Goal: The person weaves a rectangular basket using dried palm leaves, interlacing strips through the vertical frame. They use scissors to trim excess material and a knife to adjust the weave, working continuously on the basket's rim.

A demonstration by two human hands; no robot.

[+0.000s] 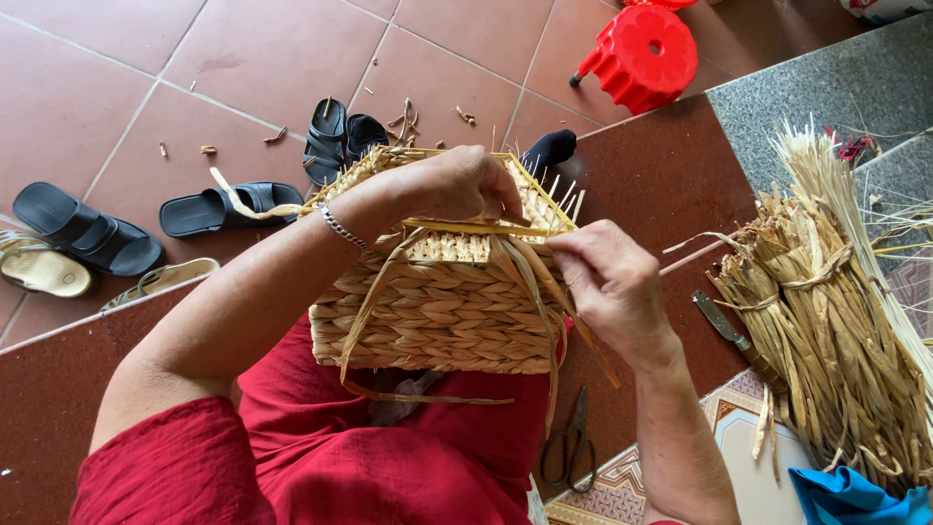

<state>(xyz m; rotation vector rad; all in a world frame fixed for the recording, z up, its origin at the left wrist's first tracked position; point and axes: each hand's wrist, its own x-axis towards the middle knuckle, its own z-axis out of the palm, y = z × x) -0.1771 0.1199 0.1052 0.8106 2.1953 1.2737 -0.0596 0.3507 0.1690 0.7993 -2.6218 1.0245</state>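
Reddish-brown floor tiles fill the background, with a dark red step running across under the person. On the person's lap, over red clothing, sits a half-woven straw basket, its braided wall facing up and loose strands trailing from its rim. The left hand, with a thin bracelet at the wrist, is closed over the top edge of the basket. The right hand is just beside it at the basket's right corner, fingers pinched together on one of the flat strands. Scissors lie on the step below the right forearm, and a knife lies further right. Beyond the knife rests a big tied bundle of dried straw, with a blue cloth at its lower end. Out on the tiles are black sandals, a beige sandal, scattered straw scraps and a red plastic stool.
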